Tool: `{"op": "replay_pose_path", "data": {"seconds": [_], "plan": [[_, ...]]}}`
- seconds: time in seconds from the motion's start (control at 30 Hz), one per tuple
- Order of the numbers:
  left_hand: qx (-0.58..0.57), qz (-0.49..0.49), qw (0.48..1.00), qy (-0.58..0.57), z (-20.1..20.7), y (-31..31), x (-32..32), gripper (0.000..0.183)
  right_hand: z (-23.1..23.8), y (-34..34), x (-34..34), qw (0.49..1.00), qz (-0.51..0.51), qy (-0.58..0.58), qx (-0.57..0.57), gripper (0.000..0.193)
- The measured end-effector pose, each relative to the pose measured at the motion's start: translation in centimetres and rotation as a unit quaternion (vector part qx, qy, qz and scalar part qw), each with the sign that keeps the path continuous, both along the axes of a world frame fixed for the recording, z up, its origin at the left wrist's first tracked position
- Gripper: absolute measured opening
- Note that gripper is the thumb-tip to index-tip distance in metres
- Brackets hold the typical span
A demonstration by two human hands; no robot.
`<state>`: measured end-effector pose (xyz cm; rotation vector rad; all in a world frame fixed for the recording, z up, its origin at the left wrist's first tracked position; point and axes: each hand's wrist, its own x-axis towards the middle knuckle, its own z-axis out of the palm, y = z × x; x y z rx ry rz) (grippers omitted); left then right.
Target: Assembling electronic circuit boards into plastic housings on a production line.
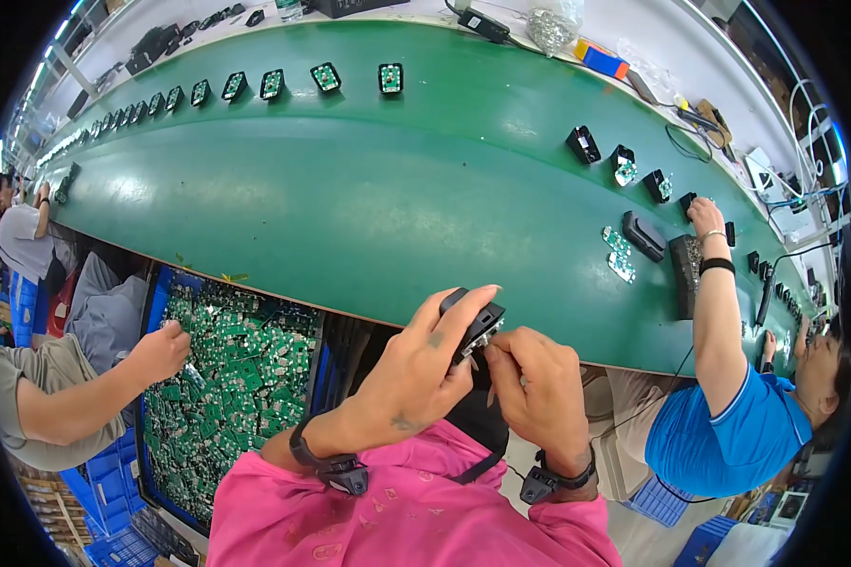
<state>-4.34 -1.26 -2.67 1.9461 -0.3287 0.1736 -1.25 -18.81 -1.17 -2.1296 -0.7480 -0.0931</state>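
Note:
At the near edge of the green table, my left hand grips a small black plastic housing with a circuit board's metal parts showing at its open side. It is held tilted, above my lap. My right hand is close against its right side, thumb and fingertips pinched together at the board's edge. Whatever lies between those fingertips is hidden. Each wrist has a black strap with a small device on it.
A blue bin of green circuit boards stands left, a co-worker's hand over it. Housings with boards line the far side. At right lie loose boards, a black case and another co-worker's arm.

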Motion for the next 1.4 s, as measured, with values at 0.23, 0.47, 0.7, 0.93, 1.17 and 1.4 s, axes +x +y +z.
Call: {"op": "replay_pose_path", "data": {"seconds": [0.23, 0.47, 0.7, 0.93, 1.17, 1.4], "plan": [[0.040, 0.010, 0.999, 0.033, -0.4, -0.4, 0.0, 0.065, -0.8, 0.1, 0.0, 0.999, -0.021, 0.021, -0.022, 0.003], [-0.091, -0.015, 0.989, 0.116, -2.1, 0.4, 1.3, 0.063, -1.7, -0.7, 0.8, 0.993, -0.017, 0.120, 0.016, 0.010], [-0.241, -0.068, 0.945, 0.211, -2.0, 0.8, 1.3, 0.073, -3.3, -1.1, 0.8, 0.957, -0.073, 0.246, 0.132, 0.014], [-0.204, -0.097, 0.951, 0.209, -2.8, 0.6, 1.6, 0.071, -3.7, 0.7, -1.3, 0.873, -0.115, 0.273, 0.386, 0.010], [-0.099, -0.068, 0.986, 0.113, -3.8, 0.6, 1.0, 0.066, -4.6, 0.2, -1.3, 0.897, -0.098, 0.287, 0.322, 0.015], [-0.141, -0.044, 0.983, 0.114, -3.1, -1.0, 1.2, 0.049, -2.1, -1.3, -1.0, 0.980, -0.119, 0.083, 0.139, 0.014]]}}
